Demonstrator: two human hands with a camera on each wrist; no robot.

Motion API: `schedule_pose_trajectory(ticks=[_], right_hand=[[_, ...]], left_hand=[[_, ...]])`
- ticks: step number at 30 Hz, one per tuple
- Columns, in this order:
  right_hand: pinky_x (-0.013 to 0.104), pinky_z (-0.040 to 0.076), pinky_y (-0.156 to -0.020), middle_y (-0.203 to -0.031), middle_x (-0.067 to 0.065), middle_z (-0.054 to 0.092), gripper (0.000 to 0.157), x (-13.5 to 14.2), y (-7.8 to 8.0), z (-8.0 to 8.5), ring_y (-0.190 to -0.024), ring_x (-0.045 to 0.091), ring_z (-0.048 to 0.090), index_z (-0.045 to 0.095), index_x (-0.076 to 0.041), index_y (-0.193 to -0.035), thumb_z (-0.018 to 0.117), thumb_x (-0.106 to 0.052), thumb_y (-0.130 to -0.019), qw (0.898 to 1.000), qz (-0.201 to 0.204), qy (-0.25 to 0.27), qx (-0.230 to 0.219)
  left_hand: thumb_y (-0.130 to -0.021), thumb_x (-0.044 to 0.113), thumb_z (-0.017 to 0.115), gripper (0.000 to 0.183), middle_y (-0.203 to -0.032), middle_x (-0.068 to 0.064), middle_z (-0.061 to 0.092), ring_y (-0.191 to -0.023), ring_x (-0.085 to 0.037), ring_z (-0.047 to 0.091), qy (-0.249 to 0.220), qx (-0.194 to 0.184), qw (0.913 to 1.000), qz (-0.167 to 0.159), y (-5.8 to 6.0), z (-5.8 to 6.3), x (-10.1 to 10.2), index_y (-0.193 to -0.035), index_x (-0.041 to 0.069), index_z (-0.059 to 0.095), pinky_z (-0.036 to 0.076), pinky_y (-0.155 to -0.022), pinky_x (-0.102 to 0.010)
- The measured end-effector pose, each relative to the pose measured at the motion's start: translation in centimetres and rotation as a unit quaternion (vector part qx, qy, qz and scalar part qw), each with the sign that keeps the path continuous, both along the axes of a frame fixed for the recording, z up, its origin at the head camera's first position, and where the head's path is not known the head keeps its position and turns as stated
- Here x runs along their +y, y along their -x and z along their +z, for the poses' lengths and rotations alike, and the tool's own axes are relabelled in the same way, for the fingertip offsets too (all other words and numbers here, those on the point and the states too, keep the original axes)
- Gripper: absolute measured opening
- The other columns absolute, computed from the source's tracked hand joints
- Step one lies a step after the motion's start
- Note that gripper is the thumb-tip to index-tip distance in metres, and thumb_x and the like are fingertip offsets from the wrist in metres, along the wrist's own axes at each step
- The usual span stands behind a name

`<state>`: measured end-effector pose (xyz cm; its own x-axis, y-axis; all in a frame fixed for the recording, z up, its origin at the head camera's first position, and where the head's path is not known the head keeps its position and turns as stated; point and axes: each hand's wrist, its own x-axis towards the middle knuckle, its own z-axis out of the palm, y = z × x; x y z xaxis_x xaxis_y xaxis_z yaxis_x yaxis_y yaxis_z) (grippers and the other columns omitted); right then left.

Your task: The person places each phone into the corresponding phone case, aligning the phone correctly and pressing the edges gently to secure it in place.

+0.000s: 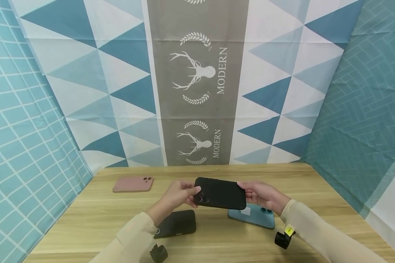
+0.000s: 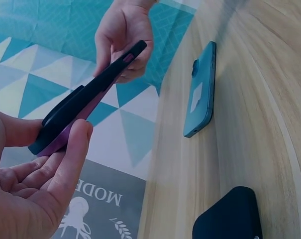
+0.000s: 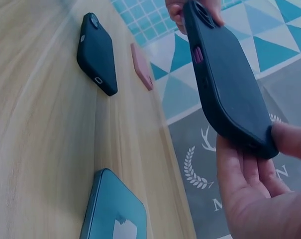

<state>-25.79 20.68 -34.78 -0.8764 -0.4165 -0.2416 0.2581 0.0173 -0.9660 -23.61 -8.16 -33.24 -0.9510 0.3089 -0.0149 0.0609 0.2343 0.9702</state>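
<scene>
Both hands hold a purple phone in a black case up over the table, its back facing the head camera. My left hand pinches the camera end, thumb on the back and fingers beneath. At the opposite end, my right hand grips a corner between thumb and fingers. Purple shows along the underside of the black case in the left wrist view. Below the left hand lies a second black phone. A blue phone with a pale patch on its back lies below the right hand.
A pink phone lies farther back at the left of the wooden table. Patterned cloth hangs behind the table's far edge, with blue tiled cloth on the left. A small black camera sits at the right wrist.
</scene>
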Motion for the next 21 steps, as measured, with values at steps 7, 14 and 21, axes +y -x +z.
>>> schedule_pose_trajectory(ticks=[7,14,21], right_hand=[[0.023,0.057,-0.083,-0.096,0.000,0.066,0.034,-0.5,-0.1,0.0,-0.088,0.009,0.066,0.058,-0.005,-0.115,0.059,-0.032,-0.095,1.000,-0.015,0.023,-0.013],[0.026,0.057,-0.090,-0.103,0.002,0.069,0.049,-0.5,-0.6,-0.3,-0.095,0.011,0.068,0.045,0.006,-0.132,0.058,-0.025,-0.096,0.997,0.052,0.043,-0.028],[0.028,0.054,-0.097,-0.113,0.005,0.068,0.057,-0.3,-0.9,-1.3,-0.102,0.012,0.069,0.028,0.011,-0.143,0.054,-0.004,-0.096,0.982,0.162,0.081,-0.048]], left_hand=[[-0.094,0.017,0.060,0.039,-0.085,-0.018,0.073,-0.062,-0.009,0.065,-0.002,0.022,0.9993,0.030,-0.1,0.4,0.0,-0.117,-0.015,0.059,0.061,-0.065,-0.033],[-0.093,0.015,0.060,0.037,-0.086,-0.019,0.072,-0.060,-0.010,0.065,-0.003,0.025,0.9987,0.045,0.0,0.2,-0.2,-0.114,-0.015,0.060,0.061,-0.063,-0.032],[-0.093,0.016,0.060,0.043,-0.092,-0.024,0.072,-0.061,-0.011,0.066,-0.007,0.018,0.9985,0.052,0.1,0.2,-0.3,-0.120,-0.017,0.056,0.061,-0.064,-0.033]])
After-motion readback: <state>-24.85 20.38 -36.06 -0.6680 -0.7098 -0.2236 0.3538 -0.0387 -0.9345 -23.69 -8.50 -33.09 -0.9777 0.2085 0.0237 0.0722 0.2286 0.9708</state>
